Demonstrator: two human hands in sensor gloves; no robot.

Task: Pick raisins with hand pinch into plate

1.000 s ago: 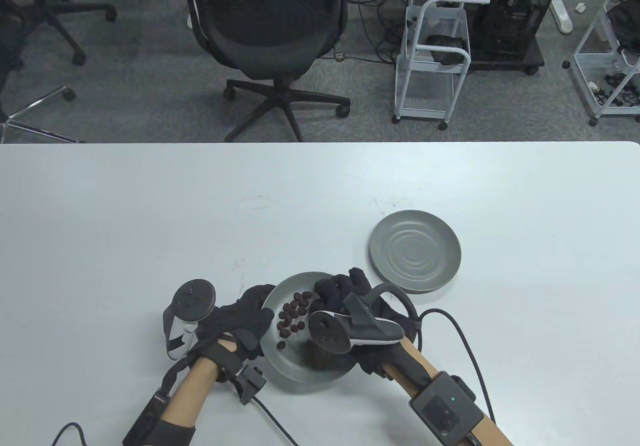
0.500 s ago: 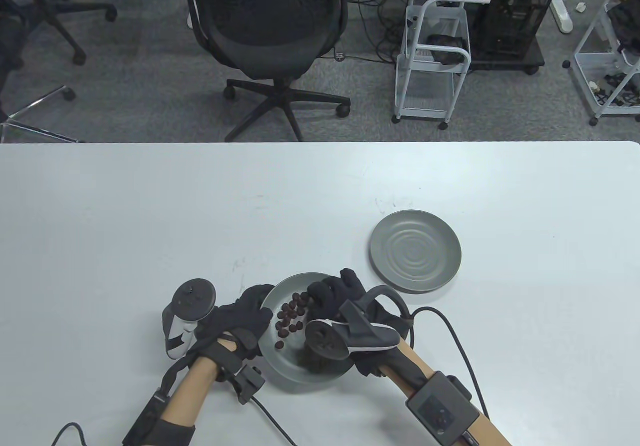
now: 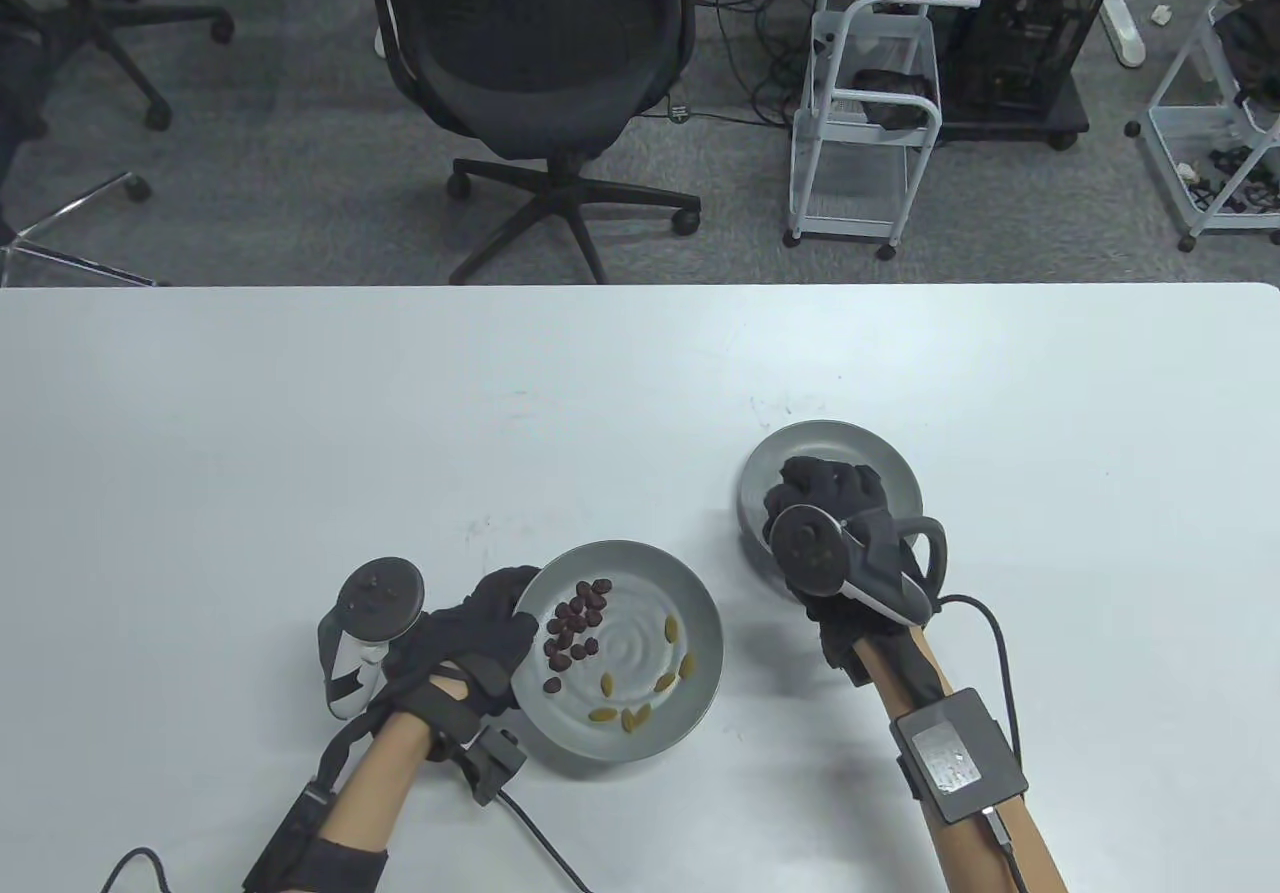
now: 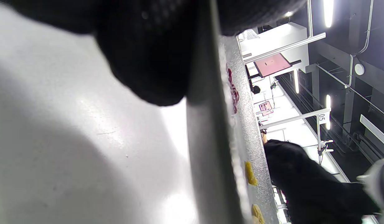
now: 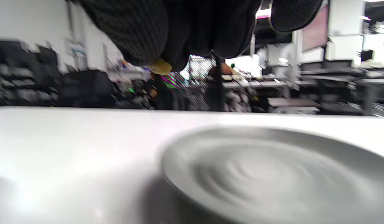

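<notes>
Table view, read from the left: the black-gloved left hand (image 3: 470, 633) grips the near-left rim of the round grey metal source plate (image 3: 690, 668), steadying it; in the left wrist view the fingers (image 4: 148, 62) curl over that rim. On that plate lie a cluster of dark reddish-brown raisins (image 3: 575, 623) toward the left and a loose arc of pale yellow raisins (image 3: 640, 698) toward the right. Further right, the black-gloved right hand (image 3: 830, 508) hovers over the near-left part of the second round grey ridged plate (image 3: 890, 463), which shows no fruit in the part that can be seen. In the right wrist view its fingertips (image 5: 148, 40) are pressed together above the plate, pinching what looks like a small yellow raisin (image 5: 160, 67), though the frame is blurred and I cannot be sure of more than its colour. The step in hand appears to be the release. To do it well, the pinch should be carried inward over the plate's ridged centre rather than its edge, lowered close to the surface, then eased apart just enough to let the raisin fall, so it neither bounces out nor sticks to the glove. The left hand should keep the source plate steady.
</notes>
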